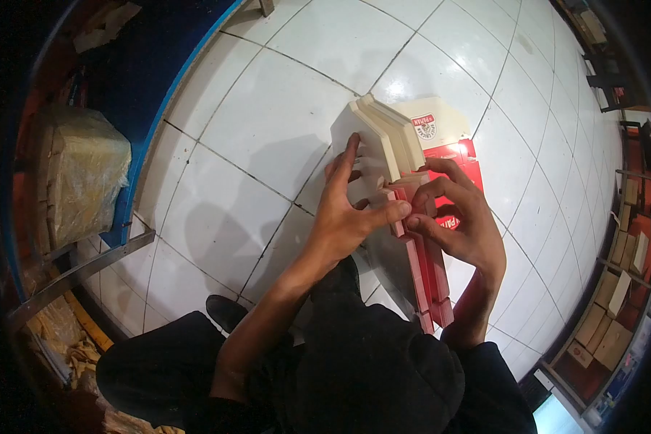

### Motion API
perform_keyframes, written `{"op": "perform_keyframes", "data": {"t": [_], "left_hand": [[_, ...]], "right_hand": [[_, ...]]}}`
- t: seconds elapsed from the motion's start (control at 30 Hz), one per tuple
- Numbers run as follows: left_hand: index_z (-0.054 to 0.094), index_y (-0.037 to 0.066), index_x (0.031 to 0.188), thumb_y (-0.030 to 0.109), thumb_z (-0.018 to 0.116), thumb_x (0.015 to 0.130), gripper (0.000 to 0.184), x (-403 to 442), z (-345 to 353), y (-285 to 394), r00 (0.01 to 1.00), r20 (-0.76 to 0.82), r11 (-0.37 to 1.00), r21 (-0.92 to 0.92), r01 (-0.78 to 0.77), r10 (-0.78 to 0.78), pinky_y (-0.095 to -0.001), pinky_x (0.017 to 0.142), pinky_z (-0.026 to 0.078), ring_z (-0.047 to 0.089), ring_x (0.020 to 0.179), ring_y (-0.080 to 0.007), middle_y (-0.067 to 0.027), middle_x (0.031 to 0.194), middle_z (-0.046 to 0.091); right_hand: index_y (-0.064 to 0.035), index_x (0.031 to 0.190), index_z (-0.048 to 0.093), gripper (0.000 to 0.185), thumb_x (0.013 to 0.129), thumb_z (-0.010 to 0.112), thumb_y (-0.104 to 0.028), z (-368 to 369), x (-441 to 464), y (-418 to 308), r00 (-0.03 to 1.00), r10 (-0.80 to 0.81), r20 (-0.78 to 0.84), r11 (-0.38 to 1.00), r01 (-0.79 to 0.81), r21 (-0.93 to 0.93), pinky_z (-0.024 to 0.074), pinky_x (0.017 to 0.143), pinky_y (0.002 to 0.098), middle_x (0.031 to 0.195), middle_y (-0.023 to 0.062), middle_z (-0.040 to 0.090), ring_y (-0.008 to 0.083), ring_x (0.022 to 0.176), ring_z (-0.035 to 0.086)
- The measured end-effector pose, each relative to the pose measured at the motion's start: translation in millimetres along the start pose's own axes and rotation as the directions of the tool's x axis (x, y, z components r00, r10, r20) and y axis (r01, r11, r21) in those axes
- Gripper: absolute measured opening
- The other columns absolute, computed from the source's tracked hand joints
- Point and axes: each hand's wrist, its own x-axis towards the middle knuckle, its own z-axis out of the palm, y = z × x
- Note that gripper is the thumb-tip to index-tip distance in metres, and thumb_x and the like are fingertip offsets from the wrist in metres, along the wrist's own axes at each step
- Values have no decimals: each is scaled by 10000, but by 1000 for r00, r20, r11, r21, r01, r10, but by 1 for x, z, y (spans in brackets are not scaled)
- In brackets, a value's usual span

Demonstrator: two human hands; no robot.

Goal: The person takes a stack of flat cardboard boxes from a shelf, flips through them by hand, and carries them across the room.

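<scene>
A stack of flat die-cut cardboard box blanks (394, 137), cream at the far end and red at the near end, stands on edge in front of me. My left hand (347, 217) grips it from the left, fingers spread along its side and thumb on the red edges. From the right, my right hand (466, 217) has its thumb and fingers curled at the edges near the stack's middle. A blank with its printed side up (452, 148), white and red with a round logo, shows to the right, partly behind my right hand.
White floor tiles (253, 123) surround the stack. At left stands a blue-edged table (152, 108) with a metal leg frame and a wrapped package (87, 173). Shelves at far right hold several cardboard boxes (604, 340). My dark-clothed legs are below.
</scene>
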Motion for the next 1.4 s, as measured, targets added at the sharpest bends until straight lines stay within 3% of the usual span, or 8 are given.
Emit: {"op": "perform_keyframes", "data": {"t": [0.37,0.57,0.77,1.4], "left_hand": [[158,103,1670,386,949,713,1273,0,-1,3,1000,12,1000,18,5,-6,-565,1067,499,335,1468,-390,-191,1539,285],[163,96,1668,396,951,710,1276,0,-1,0,1000,10,1000,-4,3,-3,-569,1069,496,334,1468,-395,-196,1540,287],[171,93,1667,393,951,711,1270,-1,-1,2,1000,9,1000,17,7,-7,-566,1036,505,340,1461,-389,-196,1540,292],[152,87,1669,460,933,743,1268,-1,1,5,1000,23,1000,30,3,-4,-575,1041,486,320,1469,-376,-175,1540,287]], "right_hand": [[-47,1076,696,209,870,687,-16,5,0,5,997,-21,-74,998,16,-59,645,815,368,1390,143,567,271,1079,711],[-60,1053,745,204,862,800,-105,4,-2,3,999,-24,-23,999,22,-49,653,803,365,1403,151,568,277,1091,714],[-54,1033,743,341,784,913,-213,4,0,3,997,-82,-6,991,81,-107,662,788,360,1390,162,572,281,1103,710],[-63,1087,711,374,815,894,-245,2,-1,6,1000,-18,3,1000,18,-7,637,817,367,1375,133,577,265,1139,679]]}}
